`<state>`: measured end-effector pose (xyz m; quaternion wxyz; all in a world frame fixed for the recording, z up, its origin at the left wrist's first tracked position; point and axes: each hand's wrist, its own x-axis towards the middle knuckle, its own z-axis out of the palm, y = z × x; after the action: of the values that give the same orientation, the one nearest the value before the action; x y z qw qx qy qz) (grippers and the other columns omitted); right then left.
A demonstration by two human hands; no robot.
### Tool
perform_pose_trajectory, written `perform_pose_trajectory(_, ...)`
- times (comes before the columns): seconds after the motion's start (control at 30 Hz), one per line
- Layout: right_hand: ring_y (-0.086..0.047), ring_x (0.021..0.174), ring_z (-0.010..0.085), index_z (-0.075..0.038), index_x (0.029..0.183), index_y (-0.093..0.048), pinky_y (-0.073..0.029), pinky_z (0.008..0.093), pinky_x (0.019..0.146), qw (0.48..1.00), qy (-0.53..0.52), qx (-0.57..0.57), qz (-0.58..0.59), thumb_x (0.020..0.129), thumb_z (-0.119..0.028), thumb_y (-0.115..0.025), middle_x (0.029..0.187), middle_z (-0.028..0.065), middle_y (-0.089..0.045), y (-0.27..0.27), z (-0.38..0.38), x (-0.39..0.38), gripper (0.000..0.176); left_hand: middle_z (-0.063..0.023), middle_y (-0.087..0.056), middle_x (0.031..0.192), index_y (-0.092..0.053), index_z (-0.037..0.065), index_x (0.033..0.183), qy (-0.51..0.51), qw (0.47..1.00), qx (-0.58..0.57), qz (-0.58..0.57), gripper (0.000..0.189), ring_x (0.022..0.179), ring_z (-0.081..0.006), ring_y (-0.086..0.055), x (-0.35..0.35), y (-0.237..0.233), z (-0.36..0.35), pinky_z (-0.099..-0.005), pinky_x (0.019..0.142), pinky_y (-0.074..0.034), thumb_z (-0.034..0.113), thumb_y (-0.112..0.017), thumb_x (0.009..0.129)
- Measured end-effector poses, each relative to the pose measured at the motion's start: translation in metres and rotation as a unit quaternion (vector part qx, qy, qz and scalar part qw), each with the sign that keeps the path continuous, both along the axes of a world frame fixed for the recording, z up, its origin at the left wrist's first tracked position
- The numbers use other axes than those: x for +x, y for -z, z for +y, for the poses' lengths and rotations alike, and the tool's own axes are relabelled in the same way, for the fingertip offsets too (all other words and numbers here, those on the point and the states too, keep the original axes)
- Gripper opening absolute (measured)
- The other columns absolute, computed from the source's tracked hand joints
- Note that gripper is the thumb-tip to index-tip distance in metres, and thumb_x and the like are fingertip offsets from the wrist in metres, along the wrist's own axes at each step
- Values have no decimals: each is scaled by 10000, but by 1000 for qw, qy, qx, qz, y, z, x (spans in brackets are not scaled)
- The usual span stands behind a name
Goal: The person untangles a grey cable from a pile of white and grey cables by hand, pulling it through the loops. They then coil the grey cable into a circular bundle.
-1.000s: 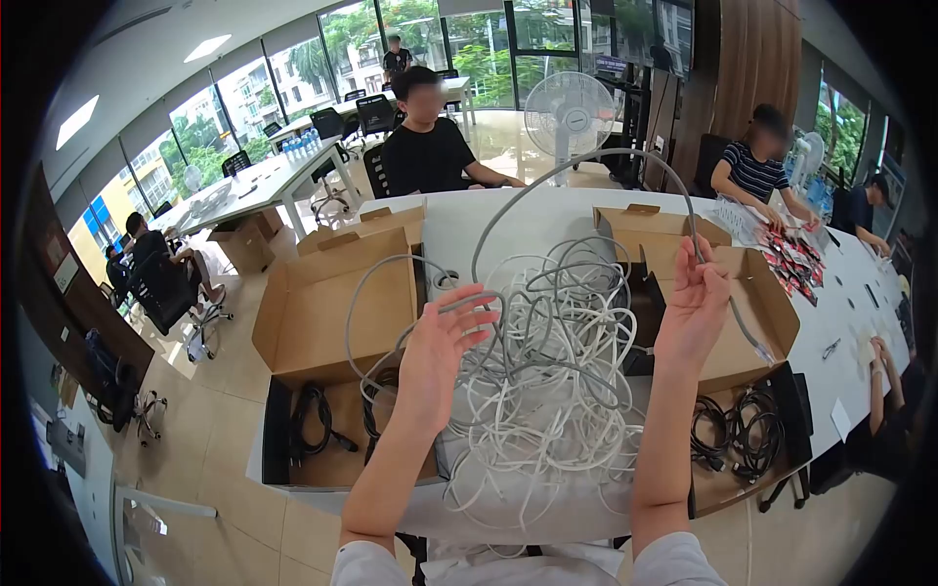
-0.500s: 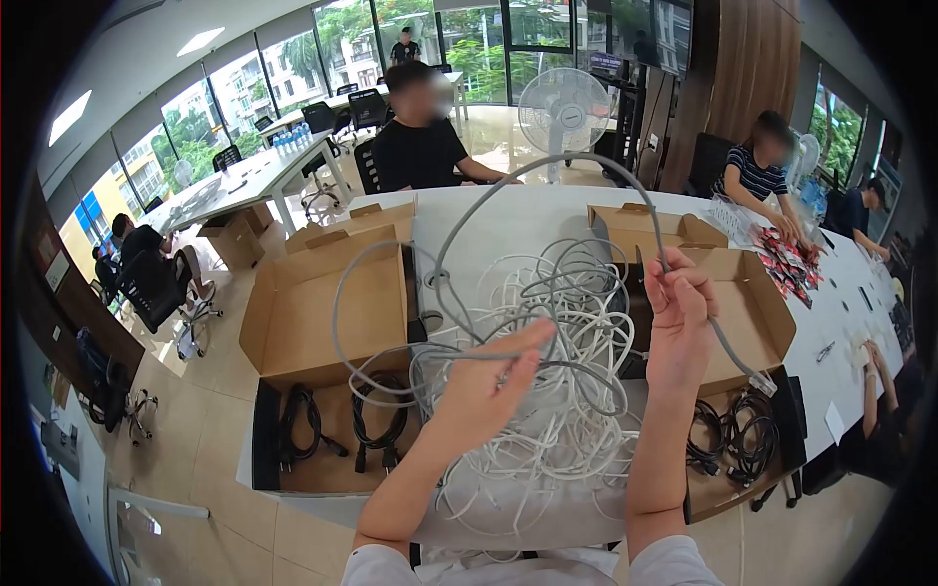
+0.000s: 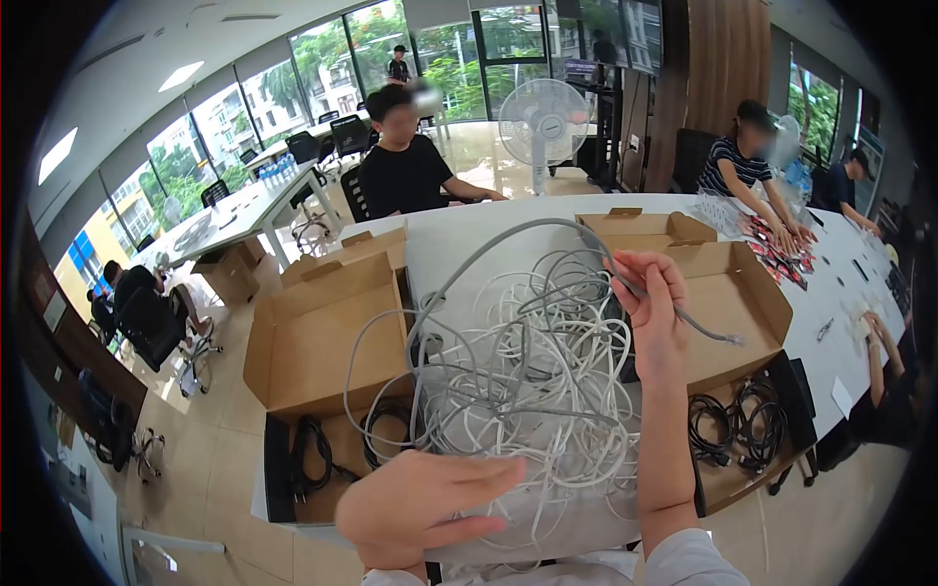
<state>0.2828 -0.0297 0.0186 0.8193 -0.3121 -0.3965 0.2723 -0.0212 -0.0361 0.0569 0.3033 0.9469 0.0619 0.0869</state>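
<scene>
A tangled heap of white and grey cables (image 3: 528, 371) lies on the white table (image 3: 479, 230) in front of me. My right hand (image 3: 657, 303) is raised and pinches a grey network cable (image 3: 489, 252) near its plug end, which sticks out to the right (image 3: 728, 339). The cable arcs up and left, then drops into the heap. My left hand (image 3: 425, 508) is low at the table's near edge, fingers closed around a strand of the same grey cable.
Open cardboard boxes stand left (image 3: 327, 327) and right (image 3: 738, 303) of the heap, with black power cords in the left box (image 3: 313, 454) and the right box (image 3: 733, 425). Several people sit at the tables; one in a striped shirt (image 3: 733, 171) sorts red packets. A fan (image 3: 544, 122) stands behind.
My left hand has dropped from chest height to the table's near edge, pulling the grey cable down. The cable's arc has lowered and the plug end has risen toward my right hand.
</scene>
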Motion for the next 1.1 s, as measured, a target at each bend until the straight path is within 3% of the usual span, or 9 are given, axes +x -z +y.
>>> perform_pose_trajectory(0.07,-608,1019,201,-1,1046,-535,-512,280,840,1000,2,-4,-6,988,-122,-370,1091,139,-606,2,0,0,213,-244,-465,1308,-431,-36,1296,84,991,21,-101,510,1155,-366,-507,-14,3,17,-340,898,-460,234,-559,883)
perform_pose_trajectory(0.17,-619,986,200,-2,1037,-538,-520,286,832,1000,-1,-16,-10,987,-116,-364,1060,137,-616,3,-2,-6,214,-179,-551,1238,-441,-14,1307,-378,835,248,-315,463,1012,-279,-613,13,2,8,-283,820,-488,196,-531,903)
perform_pose_trajectory(0.23,-621,978,198,-2,1025,-543,-523,287,834,1000,-8,-17,-23,986,-112,-360,1041,133,-621,-2,-2,-9,217,-139,-608,1147,-466,-10,1288,-429,798,274,-324,411,944,-231,-629,21,25,39,-283,801,-478,166,-503,918)
perform_pose_trajectory(0.37,-633,889,180,9,1006,-547,-519,287,781,993,12,-28,-117,978,-83,-375,978,111,-628,-2,-4,-17,197,-101,-676,988,-508,-17,1235,-366,860,-119,-336,331,865,-181,-633,31,26,42,-296,776,-459,118,-451,938)
perform_pose_trajectory(0.57,-631,705,266,-12,1044,-549,-499,324,603,848,217,-50,-480,838,9,-539,881,138,-625,3,-9,-52,208,-98,-664,967,-523,-17,1202,-277,906,-62,-313,291,676,-104,-527,51,38,31,-229,646,-437,49,-448,928)
perform_pose_trajectory(0.67,-623,663,316,-26,1055,-475,-484,382,542,808,145,-110,-560,768,-12,-590,794,152,-620,6,-19,-69,309,-76,-596,927,-511,-26,1209,-268,899,-141,-316,301,644,-80,-453,67,44,23,-220,633,-416,21,-458,916)
perform_pose_trajectory(0.8,-614,597,321,-10,1029,-414,-467,401,496,778,87,-166,-600,749,-37,-597,718,136,-607,7,-31,-85,335,-33,-457,834,-500,-29,1199,-238,933,-53,-266,304,655,-88,-427,73,52,21,-232,607,-388,65,-500,910)
perform_pose_trajectory(0.93,-603,570,329,7,1023,-419,-459,409,479,754,95,-184,-623,761,-63,-601,707,146,-595,16,-32,-90,327,-68,-483,805,-494,-17,942,-246,919,-82,-297,117,676,-158,-454,77,40,14,-277,594,-381,97,-494,914)
perform_pose_trajectory(1.1,-618,660,305,6,1090,-429,-483,379,543,791,77,-114,-596,762,-74,-645,777,149,-591,4,-34,-96,401,-36,-485,810,-483,13,839,-243,841,-278,-396,204,730,-142,-448,72,56,27,-239,650,-361,188,-512,942)
